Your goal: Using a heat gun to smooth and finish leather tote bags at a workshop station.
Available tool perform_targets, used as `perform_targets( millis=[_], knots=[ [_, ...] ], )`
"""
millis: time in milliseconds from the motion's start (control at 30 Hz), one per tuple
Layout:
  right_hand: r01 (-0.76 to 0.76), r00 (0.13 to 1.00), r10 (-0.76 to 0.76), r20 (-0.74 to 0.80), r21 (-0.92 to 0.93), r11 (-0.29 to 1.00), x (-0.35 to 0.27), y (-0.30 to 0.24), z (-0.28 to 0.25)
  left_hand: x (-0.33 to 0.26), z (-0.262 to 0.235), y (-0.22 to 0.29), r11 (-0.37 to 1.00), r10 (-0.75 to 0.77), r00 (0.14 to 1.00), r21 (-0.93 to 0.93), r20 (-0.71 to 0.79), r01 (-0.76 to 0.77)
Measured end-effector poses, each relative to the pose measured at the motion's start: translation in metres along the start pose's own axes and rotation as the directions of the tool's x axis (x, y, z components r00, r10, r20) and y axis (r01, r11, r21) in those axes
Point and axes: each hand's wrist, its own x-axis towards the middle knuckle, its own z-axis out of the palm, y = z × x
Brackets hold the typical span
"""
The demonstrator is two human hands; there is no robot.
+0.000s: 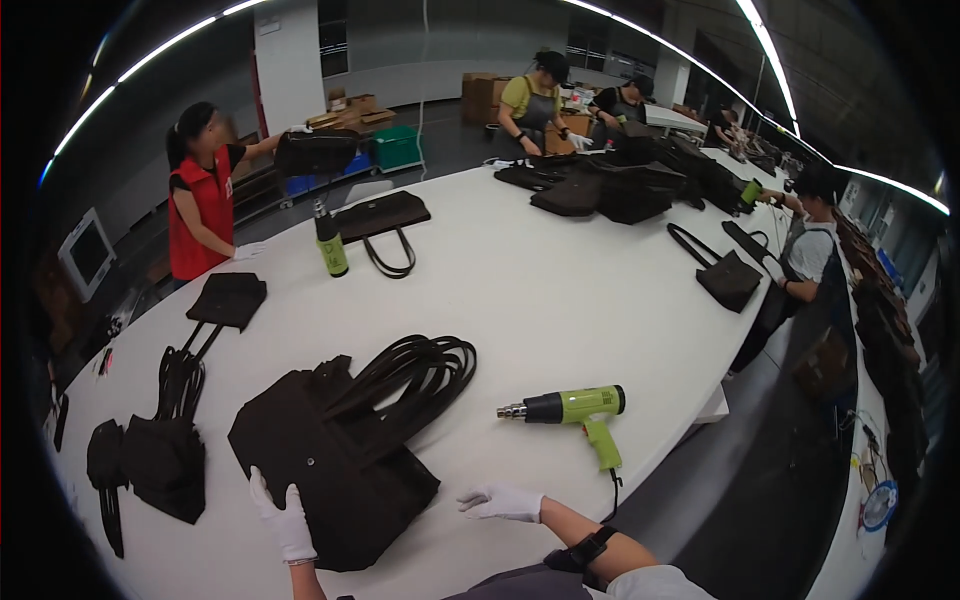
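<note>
Black bags (pixel 330 450) near table edge (pixel 690 430)

a bag-making workshop: a long white counter (pixel 560 290) strewn with dark bags (pixel 330 450), a heat gun (pixel 570 407), workers along its edges.

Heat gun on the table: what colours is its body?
Lime green with a black barrel, clearest in the head view.
</note>
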Motion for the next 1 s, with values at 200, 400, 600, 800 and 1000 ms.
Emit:
perform_targets(
  millis=[200,400,600,800,1000],
  knots=[
    [0.142,0.99,-0.046,-0.134,0.924,0.355,-0.036,0.138,-0.024,-0.061,0.077,0.079,0.949,0.229,0.772,-0.313,0.593,-0.041],
    [0.133,0.983,-0.18,-0.048,0.857,0.497,-0.04,0.13,0.001,-0.167,0.141,0.092,0.944,0.097,0.261,-0.171,0.961,0.28],
    [0.039,0.982,0.163,-0.092,0.951,0.306,-0.046,0.117,0.013,-0.218,0.191,0.091,0.973,0.03,0.288,-0.094,0.957,0.212],
    [0.098,0.991,0.065,-0.118,0.961,0.259,-0.044,0.125,-0.005,-0.221,0.229,0.089,0.926,0.261,0.449,-0.091,0.854,-0.366],
    [0.139,0.975,0.11,-0.192,0.919,0.37,-0.037,0.109,-0.024,-0.208,0.246,0.102,0.925,0.181,0.429,-0.005,0.885,-0.38]
  ],
)
